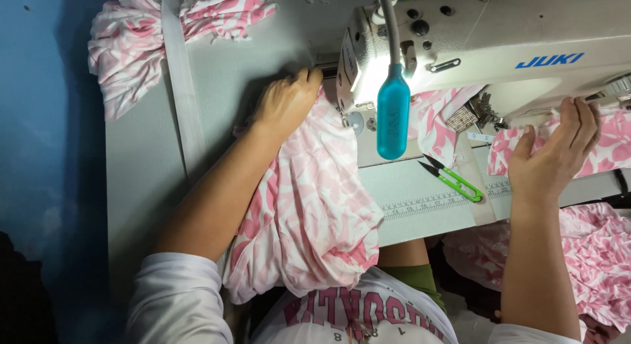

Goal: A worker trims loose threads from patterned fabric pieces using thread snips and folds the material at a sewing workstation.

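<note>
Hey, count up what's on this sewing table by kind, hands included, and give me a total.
Hands: 2, left hand and right hand, both on the pink and white fabric
Sewing machine: 1
Teal lamp: 1
Green thread snips: 1
Total: 5, fabric apart

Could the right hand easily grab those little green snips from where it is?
Probably yes. The right hand rests on pink patterned fabric under the sewing machine, and the green snips lie in the open on the table just beside it, nothing covering them or between.
</note>
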